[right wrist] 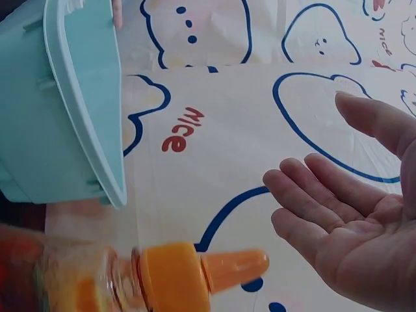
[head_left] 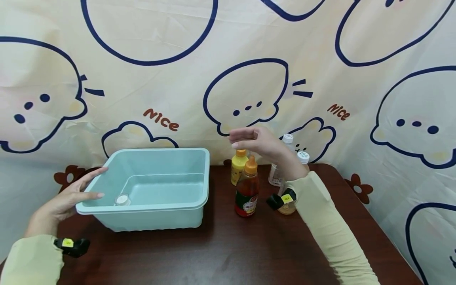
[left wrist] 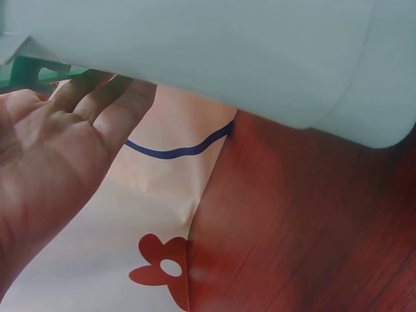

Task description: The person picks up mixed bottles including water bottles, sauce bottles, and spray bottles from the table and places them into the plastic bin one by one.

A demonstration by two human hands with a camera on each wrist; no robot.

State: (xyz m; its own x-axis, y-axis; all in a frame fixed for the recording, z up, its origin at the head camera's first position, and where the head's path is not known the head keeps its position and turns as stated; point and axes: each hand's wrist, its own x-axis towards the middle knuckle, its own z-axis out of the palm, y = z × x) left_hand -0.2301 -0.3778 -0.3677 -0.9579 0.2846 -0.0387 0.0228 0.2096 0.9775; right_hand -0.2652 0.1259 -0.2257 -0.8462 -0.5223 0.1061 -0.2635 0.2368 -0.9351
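A pale teal plastic bin [head_left: 142, 217] stands on the left of the table. My left hand [head_left: 73, 196] grips its left rim, thumb over the edge; the left wrist view shows the fingers [left wrist: 120, 107] under the rim. Inside the bin lies a small clear round object [head_left: 122, 199]. My right hand [head_left: 260, 141] is raised above the bottles, fingers straight, holding nothing. Below it stand a yellow bottle [head_left: 238, 168] and a red sauce bottle [head_left: 246, 196] with an orange nozzle cap [right wrist: 175, 276]. Two white-capped bottles, one with its cap [head_left: 303, 157] showing, are partly hidden behind my right forearm.
The dark brown wooden table [head_left: 228, 253] meets a cartoon-printed cloth [head_left: 171, 99] at the back and sides. Each wrist wears a black strap with a camera; the right strap [head_left: 281, 199] is close in front of the white-capped bottles.
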